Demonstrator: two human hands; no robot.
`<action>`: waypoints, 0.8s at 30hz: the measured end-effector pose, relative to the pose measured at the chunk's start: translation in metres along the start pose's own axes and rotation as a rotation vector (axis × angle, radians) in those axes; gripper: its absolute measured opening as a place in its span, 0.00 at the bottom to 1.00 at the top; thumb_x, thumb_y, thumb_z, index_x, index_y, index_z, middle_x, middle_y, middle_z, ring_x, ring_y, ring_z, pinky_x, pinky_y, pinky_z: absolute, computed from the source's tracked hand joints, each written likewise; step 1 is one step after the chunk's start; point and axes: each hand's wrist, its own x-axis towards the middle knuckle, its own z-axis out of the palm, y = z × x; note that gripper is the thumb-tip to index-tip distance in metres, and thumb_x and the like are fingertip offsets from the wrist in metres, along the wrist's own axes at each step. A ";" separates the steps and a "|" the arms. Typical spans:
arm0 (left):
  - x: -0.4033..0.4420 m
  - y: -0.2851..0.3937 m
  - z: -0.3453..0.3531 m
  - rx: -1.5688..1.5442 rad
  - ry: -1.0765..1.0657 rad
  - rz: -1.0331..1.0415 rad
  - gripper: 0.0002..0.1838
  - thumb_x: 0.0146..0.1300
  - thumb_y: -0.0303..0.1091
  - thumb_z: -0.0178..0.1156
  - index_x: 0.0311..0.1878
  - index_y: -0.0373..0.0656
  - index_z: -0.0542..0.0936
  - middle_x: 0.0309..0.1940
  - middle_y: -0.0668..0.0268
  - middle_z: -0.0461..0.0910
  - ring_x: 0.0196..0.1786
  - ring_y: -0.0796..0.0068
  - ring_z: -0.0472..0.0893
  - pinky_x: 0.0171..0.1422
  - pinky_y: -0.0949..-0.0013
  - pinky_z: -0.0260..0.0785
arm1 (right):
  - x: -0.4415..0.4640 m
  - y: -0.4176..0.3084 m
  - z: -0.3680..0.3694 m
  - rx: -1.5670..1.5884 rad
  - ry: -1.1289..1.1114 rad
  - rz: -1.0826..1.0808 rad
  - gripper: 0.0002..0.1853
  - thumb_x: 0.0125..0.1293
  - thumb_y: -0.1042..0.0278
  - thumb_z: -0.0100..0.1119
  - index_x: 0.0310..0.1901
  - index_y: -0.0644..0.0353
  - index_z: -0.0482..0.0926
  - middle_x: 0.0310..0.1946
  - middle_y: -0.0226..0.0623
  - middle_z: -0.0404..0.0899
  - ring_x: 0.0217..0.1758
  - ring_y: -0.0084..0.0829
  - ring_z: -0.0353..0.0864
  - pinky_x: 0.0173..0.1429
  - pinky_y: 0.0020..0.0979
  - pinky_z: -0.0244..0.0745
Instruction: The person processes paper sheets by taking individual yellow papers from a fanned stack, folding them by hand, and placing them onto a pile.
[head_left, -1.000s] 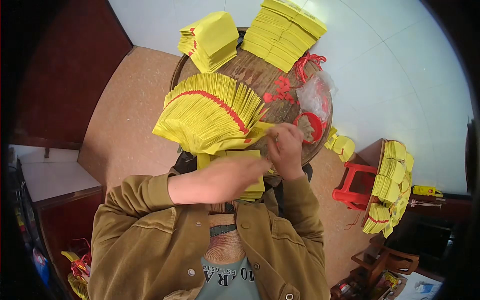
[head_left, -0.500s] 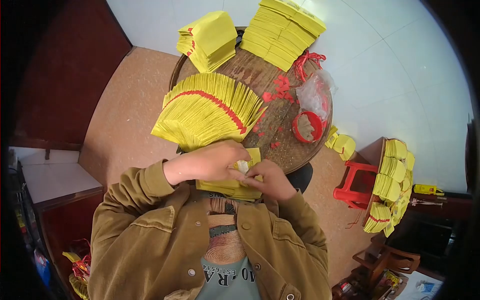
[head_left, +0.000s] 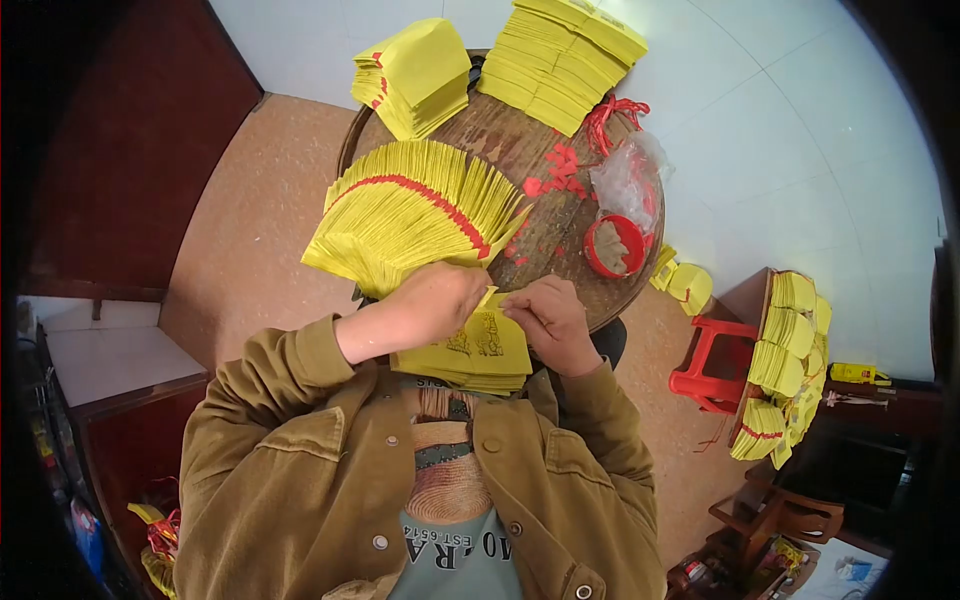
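Observation:
A stack of printed yellow paper lies close to my torso, below the table's near edge. My left hand is closed at the top sheet's far edge, where a small yellow corner shows at the fingertips. Opposite it, my right hand has its fingers pressed together by the sheet's far right corner; what they hold is too small to tell. Just beyond my left hand, a fan of folded yellow papers with a red band spreads over the round table.
Beyond are two yellow stacks. To the right lie red paper pieces, red string, a plastic bag and a red tub of paste-like stuff. A red stool stands near more yellow bundles.
Both hands first moved from the table edge onto the stack near my torso. Since then they have shifted slightly up and apart, uncovering the printed top sheet.

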 end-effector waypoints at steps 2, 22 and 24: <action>0.000 -0.001 -0.004 -0.007 -0.001 -0.002 0.04 0.68 0.25 0.58 0.39 0.36 0.81 0.30 0.55 0.82 0.30 0.54 0.77 0.38 0.57 0.71 | 0.002 -0.001 0.000 -0.019 -0.038 -0.044 0.07 0.61 0.70 0.70 0.42 0.54 0.86 0.36 0.24 0.85 0.39 0.31 0.77 0.54 0.31 0.67; 0.000 0.003 0.002 -0.228 0.326 -0.148 0.07 0.65 0.26 0.57 0.30 0.36 0.76 0.20 0.56 0.76 0.21 0.57 0.70 0.31 0.58 0.67 | 0.028 0.105 0.038 -0.415 0.309 0.148 0.13 0.61 0.76 0.66 0.48 0.58 0.84 0.44 0.36 0.81 0.49 0.40 0.76 0.55 0.35 0.72; 0.000 0.004 0.003 -0.231 0.340 -0.139 0.08 0.66 0.26 0.57 0.29 0.36 0.75 0.20 0.55 0.75 0.21 0.57 0.70 0.31 0.57 0.66 | 0.034 0.111 0.045 -0.547 0.229 0.088 0.13 0.60 0.77 0.65 0.48 0.59 0.84 0.44 0.37 0.79 0.50 0.41 0.75 0.55 0.35 0.73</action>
